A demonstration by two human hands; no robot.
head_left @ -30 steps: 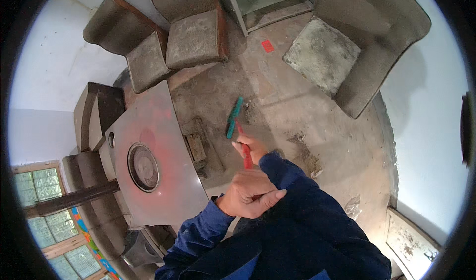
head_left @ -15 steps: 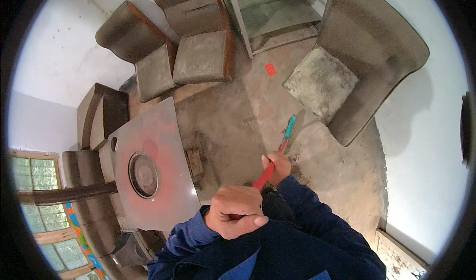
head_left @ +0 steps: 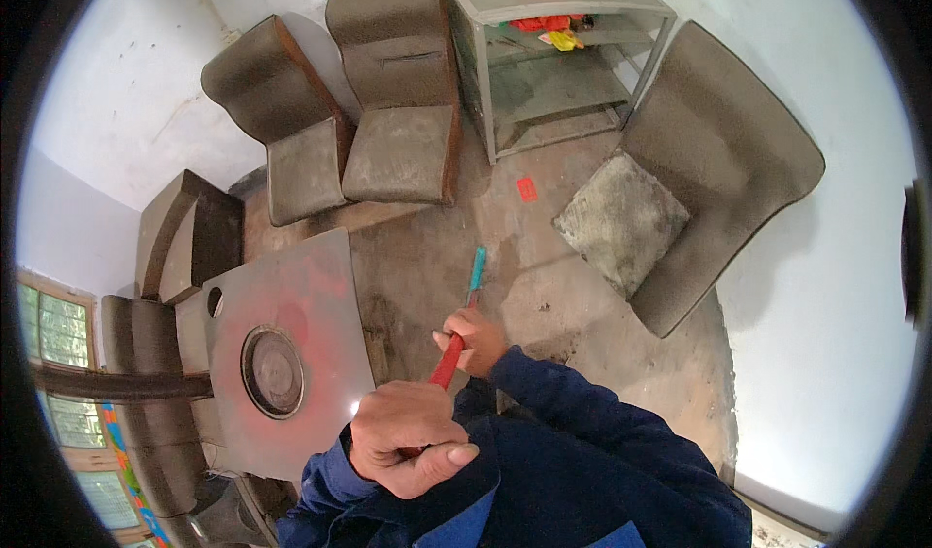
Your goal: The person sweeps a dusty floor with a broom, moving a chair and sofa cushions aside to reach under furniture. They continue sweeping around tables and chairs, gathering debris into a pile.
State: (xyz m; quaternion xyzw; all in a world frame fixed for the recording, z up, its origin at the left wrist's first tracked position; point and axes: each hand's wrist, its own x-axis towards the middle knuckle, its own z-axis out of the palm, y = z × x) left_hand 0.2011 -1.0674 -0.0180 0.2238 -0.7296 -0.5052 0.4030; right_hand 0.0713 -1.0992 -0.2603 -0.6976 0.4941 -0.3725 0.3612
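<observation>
A long red-handled broom (head_left: 448, 362) slants from my body toward the floor, its narrow teal head (head_left: 478, 268) at the far end. My left hand (head_left: 413, 438) is closed round the upper end of the handle, thumb pointing right. Further down the shaft, my right hand (head_left: 474, 341) is wrapped round it. Both arms wear dark blue sleeves. The bristles do not show clearly from above. Beyond the head, a small red card-like piece (head_left: 526, 190) lies on the brown floor (head_left: 427, 247).
To the left stands a metal-topped stove table (head_left: 330, 305) with a round lid (head_left: 273, 371). Brown padded seats (head_left: 403, 150) line the back, beside a shelf cabinet (head_left: 553, 87). A large chair (head_left: 718, 169) with a worn cushion (head_left: 626, 220) stands at right. Dark crumbs (head_left: 558, 349) dot the floor.
Both hands and the broom have swung left, with the teal head now further from the right-hand chair. The view has tilted up, showing more of the cabinet.
</observation>
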